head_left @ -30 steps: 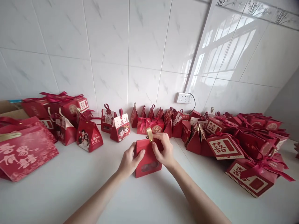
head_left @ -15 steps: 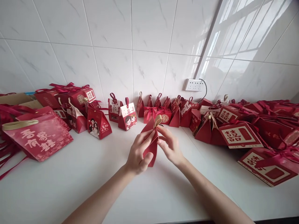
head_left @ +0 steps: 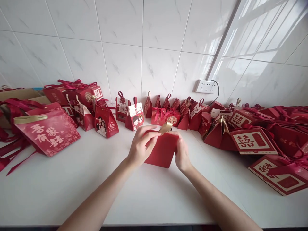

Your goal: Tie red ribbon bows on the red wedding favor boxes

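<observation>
A red gift box [head_left: 160, 152] with a gold ribbon loop [head_left: 166, 127] at its top stands on the white tabletop between my hands, a plain broad side facing me. My left hand [head_left: 141, 144] grips its upper left part, fingers closed near the base of the loop. At the right edge, my right hand [head_left: 182, 150] is wrapped round the side, its fingertips partly hidden behind the box. The far side of the box is out of sight.
Small red boxes [head_left: 134, 118] line the tiled wall. A pile of red boxes [head_left: 255, 141] fills the right side. A red bag-shaped box [head_left: 49, 131] and loose ribbons [head_left: 7, 150] lie at the left. A power strip [head_left: 206, 86] is on the wall.
The box has been turned from its narrow side to a broad side facing me. My right hand has moved from the top by the ribbon down to the right edge.
</observation>
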`<state>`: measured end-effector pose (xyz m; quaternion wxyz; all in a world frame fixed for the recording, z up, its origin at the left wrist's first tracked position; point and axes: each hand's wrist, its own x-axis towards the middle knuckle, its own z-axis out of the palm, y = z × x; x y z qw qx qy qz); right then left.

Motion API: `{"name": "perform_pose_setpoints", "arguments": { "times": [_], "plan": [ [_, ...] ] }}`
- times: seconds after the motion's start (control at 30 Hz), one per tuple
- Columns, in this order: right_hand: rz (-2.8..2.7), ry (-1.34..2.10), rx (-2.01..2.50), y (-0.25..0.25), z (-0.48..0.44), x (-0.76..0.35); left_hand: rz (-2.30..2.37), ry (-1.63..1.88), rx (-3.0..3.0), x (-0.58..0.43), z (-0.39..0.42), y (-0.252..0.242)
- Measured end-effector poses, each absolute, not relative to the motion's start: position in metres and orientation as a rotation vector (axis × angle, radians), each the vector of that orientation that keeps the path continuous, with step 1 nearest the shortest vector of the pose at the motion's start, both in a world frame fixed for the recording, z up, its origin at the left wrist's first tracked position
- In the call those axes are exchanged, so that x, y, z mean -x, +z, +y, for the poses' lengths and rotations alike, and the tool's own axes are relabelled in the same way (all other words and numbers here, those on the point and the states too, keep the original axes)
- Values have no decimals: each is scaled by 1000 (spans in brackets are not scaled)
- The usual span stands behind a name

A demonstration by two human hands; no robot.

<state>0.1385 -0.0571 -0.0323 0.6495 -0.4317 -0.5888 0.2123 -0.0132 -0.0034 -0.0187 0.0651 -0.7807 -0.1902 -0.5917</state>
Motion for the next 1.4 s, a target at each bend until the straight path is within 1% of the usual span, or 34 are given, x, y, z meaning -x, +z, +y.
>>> {"name": "perform_pose_setpoints", "arguments": {
  "times": [0.2, 0.33, 0.5, 0.7, 0.8, 0.97, 1.03, 1.17, 1.4],
  "plan": [
    [-1445, 289, 1038, -33, -61, -138, -383, -1975, 2434, 15, -15, -11],
    [-1491, 244, 1023, -27, -63, -137, -599, -2186, 2565, 15, -24, -4],
    [-1537, 255, 1034, -24, -65, -135, -855, -2098, 2834, 17, -30, 11],
    [-1510, 213, 1077, -27, -67, -131, -1094, -2203, 2697, 14, -35, 11],
    [-1507, 72, 1051, -30, -67, -130, -1084, -2226, 2673, 13, -36, 9],
    [-1612, -348, 845, -29, -65, -128, -1052, -2202, 2686, 12, -38, 9],
    [-1639, -437, 832, -27, -65, -127, -1042, -2206, 2677, 11, -39, 9],
    [-1652, -478, 816, -26, -65, -127, -1060, -2215, 2646, 10, -38, 8],
    [-1627, -419, 869, -25, -64, -126, -1084, -2233, 2654, 9, -37, 7]
  ]
}}
